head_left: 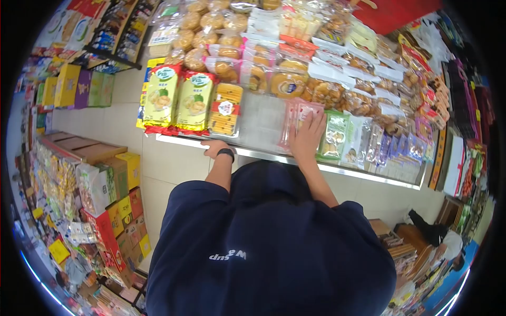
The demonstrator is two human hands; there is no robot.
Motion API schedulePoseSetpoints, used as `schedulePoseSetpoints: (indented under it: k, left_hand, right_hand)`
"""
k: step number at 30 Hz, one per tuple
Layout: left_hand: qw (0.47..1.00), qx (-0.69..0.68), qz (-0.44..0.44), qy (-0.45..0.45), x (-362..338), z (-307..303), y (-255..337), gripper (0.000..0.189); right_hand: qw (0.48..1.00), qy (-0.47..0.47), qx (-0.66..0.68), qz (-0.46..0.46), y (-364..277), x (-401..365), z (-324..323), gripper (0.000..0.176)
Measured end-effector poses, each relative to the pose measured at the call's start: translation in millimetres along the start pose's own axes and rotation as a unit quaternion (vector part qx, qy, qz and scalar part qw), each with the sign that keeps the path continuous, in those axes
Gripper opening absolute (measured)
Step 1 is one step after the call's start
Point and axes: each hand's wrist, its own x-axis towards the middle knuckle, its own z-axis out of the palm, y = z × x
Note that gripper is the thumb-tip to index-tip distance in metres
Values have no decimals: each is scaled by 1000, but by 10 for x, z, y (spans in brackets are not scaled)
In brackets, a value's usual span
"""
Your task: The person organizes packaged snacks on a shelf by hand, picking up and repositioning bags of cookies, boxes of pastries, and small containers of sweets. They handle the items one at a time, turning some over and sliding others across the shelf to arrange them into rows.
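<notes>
My right hand [307,139] lies over pink snack packets [290,124] at the front of the display, its fingers stretched across the top one. Just right of it is a green packet [333,135]. My left hand [213,148], a dark band [225,152] on its wrist, rests at the metal front edge [182,141] of the display. Its fingers point left, partly apart, and nothing shows in them. Close above it stand a clear pack of golden biscuits [226,109] and two green-and-red bags [194,101].
Behind the front row lie wrapped breads [287,83] and round pastries [212,20]. Purple packets [398,146] are at the right end. Stacked cartons [125,221] stand on the left, by the tiled floor [158,171]. Another person [450,239] is at lower right.
</notes>
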Motion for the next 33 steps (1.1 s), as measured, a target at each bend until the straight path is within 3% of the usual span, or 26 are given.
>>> schedulePoseSetpoints:
  k: [2,5,7,10,13,14,17,23,26,33]
  left_hand:
    - [1000,-4,-1,3,130,66,-80,82]
    - [1000,-12,-2,4,68,34,-41,81]
    - [1000,-4,13,9,56,32,-41,81]
    - [1000,3,22,4,54,18,-33,82]
    - [1000,12,17,10,5,5,17,81]
    - [1000,20,16,11,6,7,16,81]
    - [1000,10,19,13,79,27,-48,78]
    - [999,25,19,21,57,30,-19,79]
    - [999,37,24,27,-43,0,21,81]
    - [1000,26,14,8,51,25,-29,81]
  right_hand:
    - [998,10,21,-59,-204,86,-136,70]
    - [958,-140,229,-103,-468,159,124,66]
    - [916,-240,319,-51,-716,117,539,63]
    - [735,-423,505,162,-1064,242,951,69]
    - [724,-362,541,228,-1221,147,1327,80]
    - [755,-349,502,236,-1208,80,1548,90]
    - [793,-312,461,247,-1186,64,1612,86]
    - [722,-299,542,310,-1027,57,1275,92]
    - [803,-300,441,267,-731,-108,904,90]
    - [890,-233,317,231,-385,-375,738,82]
